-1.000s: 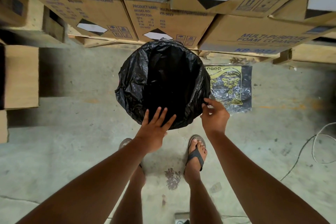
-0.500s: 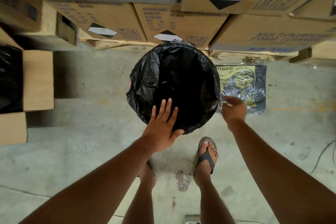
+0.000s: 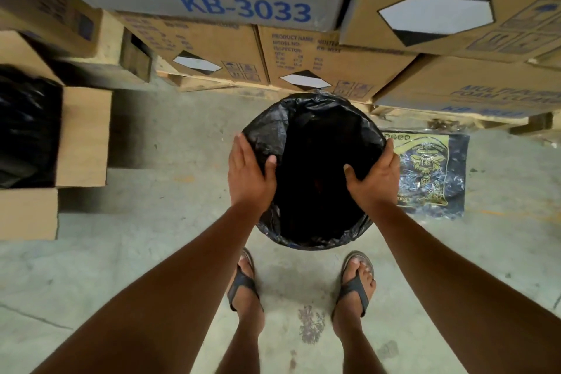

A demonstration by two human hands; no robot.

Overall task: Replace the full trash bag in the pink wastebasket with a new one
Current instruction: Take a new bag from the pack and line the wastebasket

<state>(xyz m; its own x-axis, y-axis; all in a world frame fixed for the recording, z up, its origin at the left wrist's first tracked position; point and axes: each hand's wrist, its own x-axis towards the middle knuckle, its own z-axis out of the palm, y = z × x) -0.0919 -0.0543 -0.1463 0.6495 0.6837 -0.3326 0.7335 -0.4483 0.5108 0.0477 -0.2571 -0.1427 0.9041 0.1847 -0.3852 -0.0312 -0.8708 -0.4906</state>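
A round wastebasket stands on the concrete floor just ahead of my feet, wholly covered by a black trash bag folded over its rim; no pink shows. My left hand grips the left rim, thumb inside the opening and fingers down the outside. On the right rim my right hand holds the same way, thumb inside. The bag's inside is dark, so I cannot see any contents. A flat pack of black bags with a yellow label lies on the floor to the right of the basket.
Stacked cardboard boxes on wooden pallets rise right behind the basket. An open carton at the left holds a filled black bag. My sandalled feet stand close to the basket's near side.
Both hands moved from the near edge of the bag to opposite sides of the rim and closed on it. The camera view shifted, bringing the left carton and its black bag into sight.
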